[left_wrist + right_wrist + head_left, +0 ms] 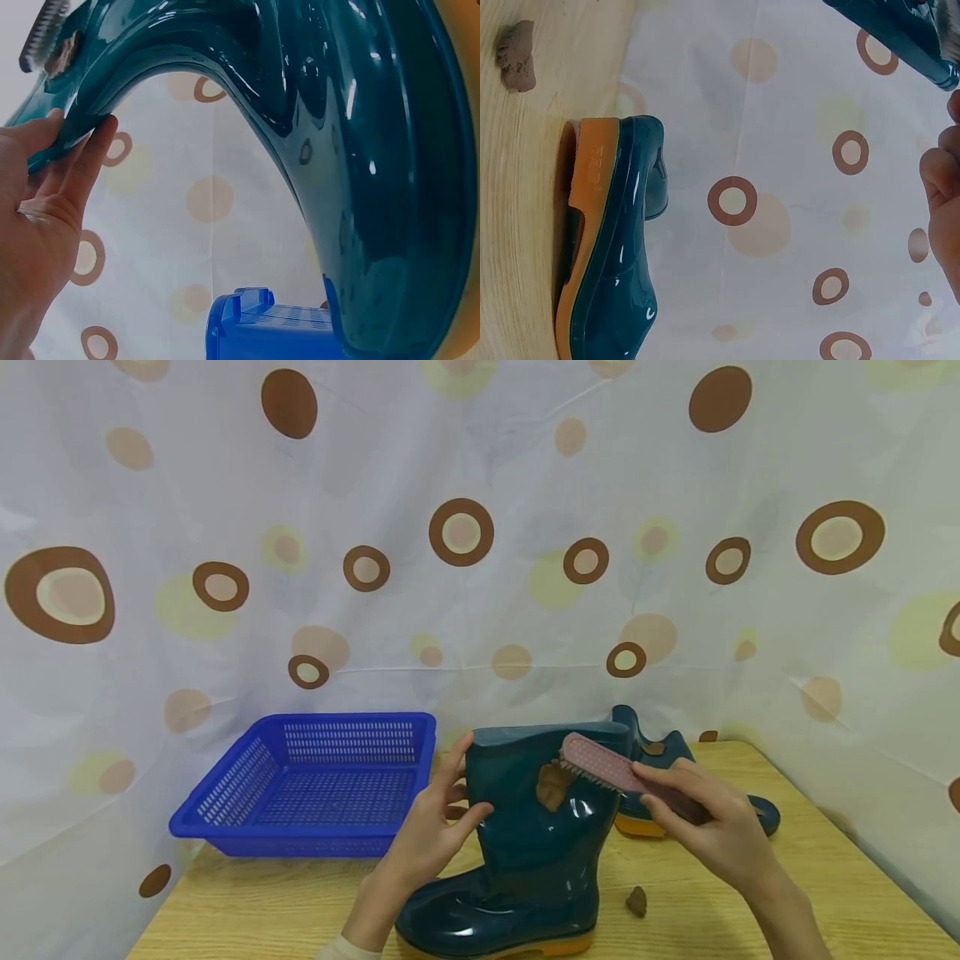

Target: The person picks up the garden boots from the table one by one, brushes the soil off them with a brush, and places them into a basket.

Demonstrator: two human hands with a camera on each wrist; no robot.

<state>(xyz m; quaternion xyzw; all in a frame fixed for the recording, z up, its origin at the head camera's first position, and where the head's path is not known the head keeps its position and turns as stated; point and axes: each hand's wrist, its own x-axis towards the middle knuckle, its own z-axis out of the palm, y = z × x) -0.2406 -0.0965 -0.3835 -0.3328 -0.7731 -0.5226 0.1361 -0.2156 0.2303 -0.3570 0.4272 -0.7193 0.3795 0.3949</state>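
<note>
Rubber boot (536, 852), glossy and dark green, stood upright toward the near edge of a wood-grain counter (285, 902), its toe pointing to the left edge, as a person worked at it with a brush. The left hand (435, 822) gripped the front of the shaft, thumb on one side and fingers on the other. The right hand (716, 827) clasped the handle of the pink brush (600, 762), its bristles at the upper edge of a brown patch (552, 787) on the shaft; whether they pressed on it could not be told.

The cleaning appeared only partly done. A loose brown clod (637, 902) lay on the counter near the heel, suggesting some dirt was already off, though its source was unclear. Still to be removed, by the look of it, was the patch beside the bristles, and the second boot (619, 262), standing toward the far right corner, bore a brown mark (654, 748) of its own, probably untouched so far.

At the far left corner sat a blue plastic basket (247, 832), its perforated floor in view between slotted walls; neither boot lay inside. What the nearer boot's shaft held, if anything, could not be seen.
</note>
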